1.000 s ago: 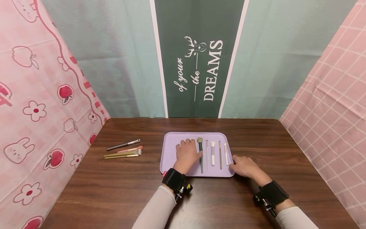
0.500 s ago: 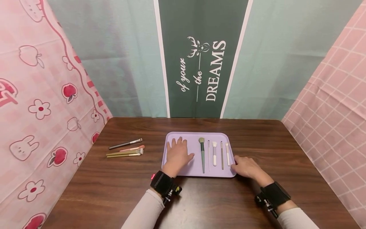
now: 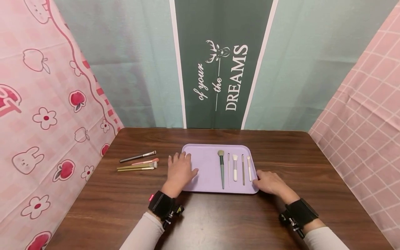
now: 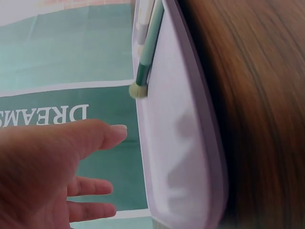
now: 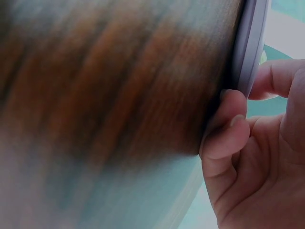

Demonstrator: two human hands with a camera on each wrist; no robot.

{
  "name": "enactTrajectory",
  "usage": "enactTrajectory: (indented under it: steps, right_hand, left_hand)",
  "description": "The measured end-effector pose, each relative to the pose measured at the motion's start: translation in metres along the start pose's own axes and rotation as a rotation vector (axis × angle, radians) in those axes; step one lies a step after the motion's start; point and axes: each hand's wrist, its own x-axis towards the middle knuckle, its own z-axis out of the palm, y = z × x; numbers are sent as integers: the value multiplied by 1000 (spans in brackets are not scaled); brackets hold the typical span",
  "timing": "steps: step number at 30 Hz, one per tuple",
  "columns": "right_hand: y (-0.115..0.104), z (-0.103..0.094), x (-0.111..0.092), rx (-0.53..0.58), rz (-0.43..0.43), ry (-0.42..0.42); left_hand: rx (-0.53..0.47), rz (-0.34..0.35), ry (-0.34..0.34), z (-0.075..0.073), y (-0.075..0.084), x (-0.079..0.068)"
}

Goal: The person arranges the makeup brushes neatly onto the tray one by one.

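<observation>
A lilac tray [image 3: 204, 166] lies on the table with several makeup brushes side by side in its right half. The leftmost is a green brush [image 3: 222, 170]; right of it are a thin pale brush [image 3: 229, 170], a white brush [image 3: 235, 168], a slim brown brush [image 3: 243, 170] and a small white brush [image 3: 249, 169]. My left hand [image 3: 179, 172] hovers by the tray's left rim, fingers spread and holding nothing; its thumb overlaps the tray. At the front right corner, my right hand [image 3: 270, 182] grips the tray's rim between thumb and curled fingers, seen in the right wrist view.
Left of the tray, a dark brush [image 3: 137, 157], a pink brush [image 3: 144, 162] and gold-handled brushes [image 3: 132, 168] lie on the brown wooden table [image 3: 218, 222]. Curtains [image 3: 137, 69] hang behind the table and along both sides.
My left hand has moved left from beside the green brush, across the tray, to its left edge. My right hand stays at the tray's right corner. The brushes keep their places.
</observation>
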Motion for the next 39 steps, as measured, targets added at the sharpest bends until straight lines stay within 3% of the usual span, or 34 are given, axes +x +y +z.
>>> enactTrajectory:
  steps: [33,39]
  right_hand:
    - [3,3,2,-8,1,1]
    - [3,2,2,-9,-4,3]
  left_hand:
    - [21,-64,58,-12,-94,-32]
    - [17,-78,99,-13,-108,-37]
